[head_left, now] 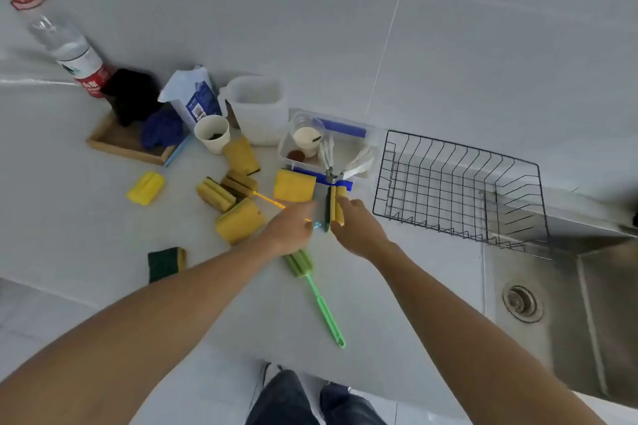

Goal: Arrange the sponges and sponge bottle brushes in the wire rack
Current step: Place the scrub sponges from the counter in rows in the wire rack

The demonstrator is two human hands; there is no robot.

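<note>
Two hands at work: right hand (355, 228) pinches a sponge (336, 205) on edge, left hand (293, 228) closes on a brush (269, 199); best lift clear, then lower into the empty rack (459, 183).

Grey tiled wall (483, 28), steel sink (593, 314)

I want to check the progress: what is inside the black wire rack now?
The wire rack looks empty: through its bars only the grey counter and the sink edge show. No sponge or brush is inside. Its far right corner is dim, so I cannot be fully sure.
</note>
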